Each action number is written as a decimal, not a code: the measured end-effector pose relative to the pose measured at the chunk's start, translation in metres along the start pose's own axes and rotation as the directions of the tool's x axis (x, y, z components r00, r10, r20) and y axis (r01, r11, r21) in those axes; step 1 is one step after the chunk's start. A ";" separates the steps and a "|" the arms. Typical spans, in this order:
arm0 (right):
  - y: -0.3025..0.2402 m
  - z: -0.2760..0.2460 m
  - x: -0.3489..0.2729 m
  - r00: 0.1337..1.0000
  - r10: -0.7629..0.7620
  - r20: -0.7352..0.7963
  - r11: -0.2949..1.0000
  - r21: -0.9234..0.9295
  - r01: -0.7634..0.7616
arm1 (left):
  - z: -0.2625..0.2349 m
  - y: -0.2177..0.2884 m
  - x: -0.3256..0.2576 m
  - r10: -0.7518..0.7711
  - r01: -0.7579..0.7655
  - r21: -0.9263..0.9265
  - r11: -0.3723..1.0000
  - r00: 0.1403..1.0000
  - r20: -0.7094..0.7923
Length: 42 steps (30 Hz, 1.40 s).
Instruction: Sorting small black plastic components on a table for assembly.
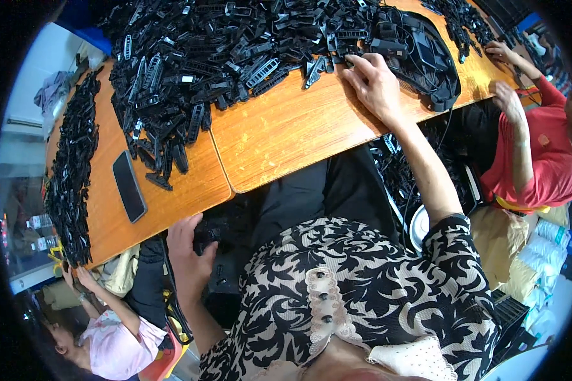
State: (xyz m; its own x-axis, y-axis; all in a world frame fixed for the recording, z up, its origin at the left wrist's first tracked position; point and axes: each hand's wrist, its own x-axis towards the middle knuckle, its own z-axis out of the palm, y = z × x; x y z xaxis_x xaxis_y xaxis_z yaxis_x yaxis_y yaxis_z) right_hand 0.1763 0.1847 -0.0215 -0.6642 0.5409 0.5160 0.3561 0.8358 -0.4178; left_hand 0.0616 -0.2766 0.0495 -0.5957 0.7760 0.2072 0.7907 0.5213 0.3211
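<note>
Looks like loads left, honestly

Right hand (374, 86) has fingers curled at the heap of black plastic parts (203, 54) on the surface (286, 130); can't tell if it's pinching one. Left hand (189, 254): spread, empty. Nothing's clearly finished.

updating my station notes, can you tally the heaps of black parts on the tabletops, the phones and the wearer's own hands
Heaps of black parts: 3 (middle heap, left heap, upper-right heap)
Phone: 1
Own hands: 2 (left hand, right hand)
Total: 6
</note>
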 end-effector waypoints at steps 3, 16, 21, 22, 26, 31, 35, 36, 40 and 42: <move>-0.015 0.006 0.010 0.998 -0.019 0.052 0.990 -0.138 0.026 | 0.000 0.016 0.026 0.030 -0.041 -0.341 0.939 0.999 -0.039; -0.015 0.010 -0.006 0.983 -0.167 0.078 0.973 0.174 0.152 | 0.140 0.116 0.220 0.170 -0.182 -0.374 0.909 0.983 -0.064; -0.009 0.004 -0.012 0.980 -0.123 0.155 0.970 0.227 0.086 | 0.128 0.079 0.184 0.209 -0.276 -0.397 0.875 0.956 -0.204; -0.014 0.000 -0.012 0.979 -0.085 0.183 0.982 0.182 0.052 | 0.124 0.073 0.176 0.217 -0.288 -0.353 0.890 0.950 -0.226; -0.020 0.001 -0.018 0.995 -0.095 0.038 0.982 0.169 0.087 | 0.115 0.059 0.154 0.162 -0.247 -0.359 0.900 0.955 -0.250; -0.034 -0.004 -0.025 0.973 -0.160 0.168 0.987 0.061 0.152 | 0.103 0.064 0.145 0.121 -0.180 -0.392 0.902 0.978 -0.171; -0.044 -0.001 -0.024 0.977 -0.152 0.150 0.988 0.018 0.150 | 0.106 0.063 0.140 -0.027 -0.019 -0.610 0.792 0.997 -0.067; -0.046 0.001 -0.023 0.977 -0.147 0.152 0.989 0.007 0.148 | 0.105 0.064 0.136 -0.030 -0.015 -0.609 0.793 0.998 -0.063; -0.047 0.001 -0.016 0.970 -0.186 0.156 0.982 0.064 0.178 | 0.101 0.076 0.126 0.152 -0.200 -0.404 0.893 0.977 -0.146; -0.049 -0.002 -0.018 0.953 -0.271 0.138 0.957 0.142 0.251 | 0.108 0.079 0.124 0.231 -0.290 -0.323 0.901 0.950 -0.209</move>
State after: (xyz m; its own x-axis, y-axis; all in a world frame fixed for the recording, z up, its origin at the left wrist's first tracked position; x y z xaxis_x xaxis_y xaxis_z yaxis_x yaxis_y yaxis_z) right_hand 0.1722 0.1341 -0.0090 -0.8198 0.2763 0.5016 0.0805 0.9228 -0.3767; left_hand 0.0660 -0.1011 0.0011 -0.4132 0.7836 0.4640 0.8394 0.1301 0.5277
